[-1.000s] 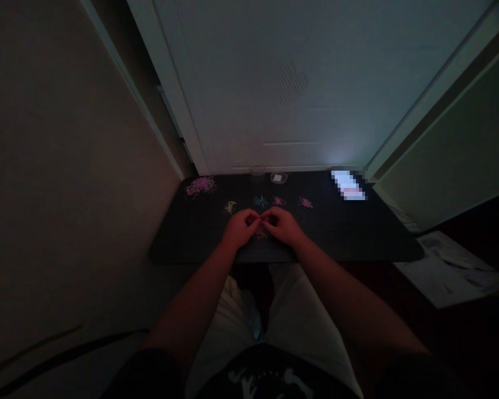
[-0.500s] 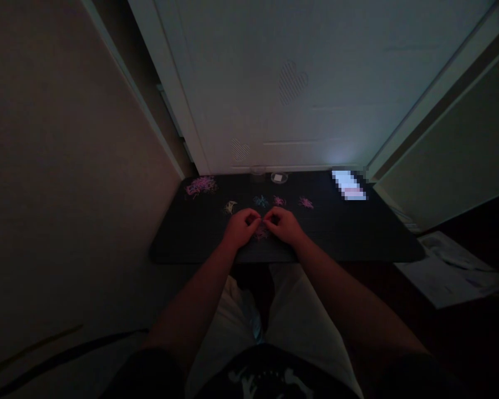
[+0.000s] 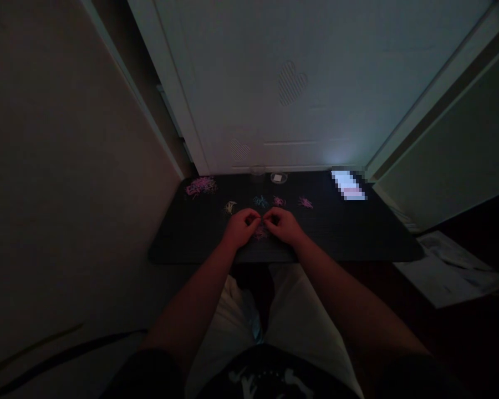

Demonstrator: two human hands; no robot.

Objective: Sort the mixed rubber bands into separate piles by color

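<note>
The room is dim. My left hand (image 3: 241,227) and my right hand (image 3: 283,225) meet fingertip to fingertip over the near middle of a dark mat (image 3: 349,238). Between them they pinch a small pink piece (image 3: 261,222), too small to make out in this light; a small pink clump (image 3: 260,234) lies under the hands. Small heaps of coloured bits lie just beyond: yellowish (image 3: 230,207), blue (image 3: 260,200), pink (image 3: 279,200) and another pink (image 3: 305,203). A bigger pink pile (image 3: 200,186) sits at the mat's far left corner.
A lit phone screen (image 3: 348,184) lies at the mat's far right. A small clear dish (image 3: 278,178) and a clear cup (image 3: 257,172) stand at the far edge against a white door (image 3: 291,83). Papers (image 3: 449,269) lie on the floor at right.
Both hands stay together at the same spot, with only slight finger shifts. Nothing else has moved.
</note>
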